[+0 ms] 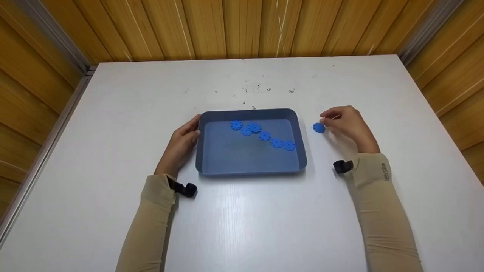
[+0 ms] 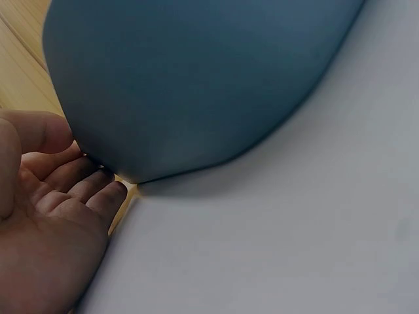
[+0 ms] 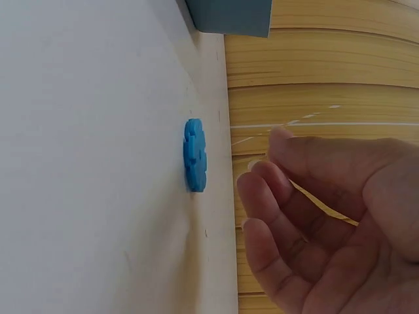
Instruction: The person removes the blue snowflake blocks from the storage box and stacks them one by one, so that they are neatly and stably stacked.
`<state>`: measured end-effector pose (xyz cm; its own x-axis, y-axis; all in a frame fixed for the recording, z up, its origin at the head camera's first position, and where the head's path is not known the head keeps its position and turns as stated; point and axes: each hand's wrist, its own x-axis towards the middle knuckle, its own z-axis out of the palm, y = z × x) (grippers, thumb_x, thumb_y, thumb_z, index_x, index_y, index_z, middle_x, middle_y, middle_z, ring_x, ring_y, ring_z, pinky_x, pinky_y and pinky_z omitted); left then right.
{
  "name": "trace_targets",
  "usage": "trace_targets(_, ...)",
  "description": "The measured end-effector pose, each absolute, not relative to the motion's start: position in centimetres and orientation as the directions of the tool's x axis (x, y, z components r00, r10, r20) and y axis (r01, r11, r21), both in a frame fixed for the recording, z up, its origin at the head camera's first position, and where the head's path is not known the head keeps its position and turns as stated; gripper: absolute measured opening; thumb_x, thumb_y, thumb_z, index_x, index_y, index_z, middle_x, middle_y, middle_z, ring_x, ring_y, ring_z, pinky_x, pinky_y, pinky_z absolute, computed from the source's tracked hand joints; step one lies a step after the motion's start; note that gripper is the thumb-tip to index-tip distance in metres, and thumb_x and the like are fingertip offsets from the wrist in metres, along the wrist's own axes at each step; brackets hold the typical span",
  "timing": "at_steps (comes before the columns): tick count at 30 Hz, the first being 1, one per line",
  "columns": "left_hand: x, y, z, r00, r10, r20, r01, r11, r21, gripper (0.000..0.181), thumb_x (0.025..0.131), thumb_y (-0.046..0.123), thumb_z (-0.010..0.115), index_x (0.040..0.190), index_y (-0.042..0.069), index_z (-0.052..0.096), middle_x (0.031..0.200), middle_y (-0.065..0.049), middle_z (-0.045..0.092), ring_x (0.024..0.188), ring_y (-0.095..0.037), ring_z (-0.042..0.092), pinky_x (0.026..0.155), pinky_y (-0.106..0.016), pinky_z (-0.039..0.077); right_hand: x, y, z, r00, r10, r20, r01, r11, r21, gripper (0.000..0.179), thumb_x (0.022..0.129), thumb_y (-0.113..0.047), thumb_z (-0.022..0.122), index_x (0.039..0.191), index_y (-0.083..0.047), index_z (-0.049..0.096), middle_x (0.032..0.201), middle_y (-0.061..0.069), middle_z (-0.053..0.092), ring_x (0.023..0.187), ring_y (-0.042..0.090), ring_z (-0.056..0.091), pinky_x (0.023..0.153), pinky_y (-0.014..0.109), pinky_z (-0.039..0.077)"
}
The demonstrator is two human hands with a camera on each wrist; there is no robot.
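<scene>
My left hand (image 1: 180,142) is at the left side of a blue-grey rectangular tray (image 1: 249,175), thumb and fingertips right at its outer wall. The left wrist view shows those fingers (image 2: 108,199) gently bent against the tray's edge. To the right of the tray, a small blue notched disc (image 3: 195,157) lies flat on the white table. Just above it hovers my right hand (image 1: 349,126), its fingers loosely bent; in the right wrist view a gap shows between fingertips and disc. Inside the tray, several similar blue discs (image 1: 265,136) form a slanting row, some overlapping.
The white table (image 1: 242,219) carries dark specks (image 1: 258,87) behind the tray. Wooden panelling (image 1: 242,30) rises along its back and sides. A small black camera (image 1: 342,166) is strapped to each wrist.
</scene>
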<state>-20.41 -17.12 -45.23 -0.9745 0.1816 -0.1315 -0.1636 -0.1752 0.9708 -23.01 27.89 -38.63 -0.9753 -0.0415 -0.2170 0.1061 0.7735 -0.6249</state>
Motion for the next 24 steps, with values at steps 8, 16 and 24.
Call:
trace_targets(8,-20.3,-17.2,-45.2,-0.973,0.2,-0.113,-0.144,-0.148,0.979,0.057,0.097,0.001,0.044,0.151,0.013,0.031,0.159,-0.001,0.026,0.148,-0.011,0.019,0.121,-0.03,0.016,-23.3,26.9,-37.4,-0.984,-0.104,-0.146,0.011,0.779,-0.627,0.035,0.091,-0.024,0.064,0.118,-0.002,0.066,0.113,0.021,0.066,0.102,0.03,0.06,0.089,0.041,0.046)
trace_targets(16,-20.3,-17.1,-45.1,-0.975,0.195,-0.104,-0.14,-0.179,0.974,0.056,0.097,-0.001,0.044,0.151,0.01,0.03,0.159,-0.002,0.026,0.148,-0.011,0.019,0.121,-0.028,0.017,-23.5,25.3,-36.0,-0.976,-0.15,-0.161,-0.018,0.783,-0.622,0.035,0.092,-0.022,0.063,0.119,-0.001,0.065,0.116,0.022,0.065,0.104,0.032,0.06,0.094,0.046,0.047)
trace_targets(24,-20.4,-17.1,-45.2,-0.976,0.194,-0.094,-0.136,-0.215,0.967,0.057,0.096,-0.002,0.044,0.15,0.008,0.031,0.159,-0.004,0.027,0.147,-0.011,0.02,0.12,-0.028,0.018,-23.5,23.0,-34.8,-0.956,-0.219,-0.194,-0.054,0.783,-0.619,0.034,0.092,-0.018,0.064,0.121,-0.001,0.065,0.116,0.02,0.065,0.103,0.031,0.061,0.095,0.046,0.049)
